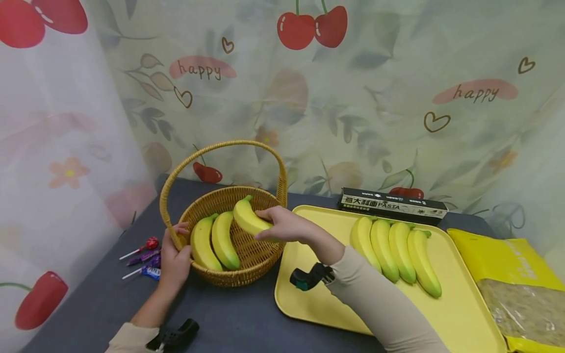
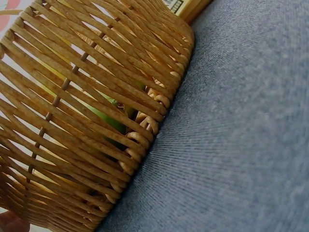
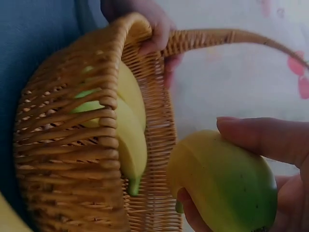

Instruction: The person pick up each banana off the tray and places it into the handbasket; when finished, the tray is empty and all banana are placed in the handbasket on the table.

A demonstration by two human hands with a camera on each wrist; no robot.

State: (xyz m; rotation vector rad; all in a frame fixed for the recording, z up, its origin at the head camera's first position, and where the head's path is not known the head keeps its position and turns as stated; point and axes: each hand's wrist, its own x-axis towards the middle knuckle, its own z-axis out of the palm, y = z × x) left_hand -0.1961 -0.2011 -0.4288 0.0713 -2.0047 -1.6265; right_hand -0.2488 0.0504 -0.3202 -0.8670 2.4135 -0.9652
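Beige sleeve (image 1: pixel 384 294) nearest, the right hand (image 1: pixel 287 225) pinches a banana (image 1: pixel 248 218) over a wicker basket (image 1: pixel 234 279) holding two others (image 1: pixel 224 242), whose rim (image 1: pixel 238 188) the left hand (image 1: pixel 175 257) grips

It's a little nook with a dark table (image 1: pixel 247 314), closed in behind and at the sides by curtains (image 1: pixel 379 142) with red cherries (image 1: pixel 295 31) and the word "happy" (image 1: pixel 198 69), so I can't tell which room this is.
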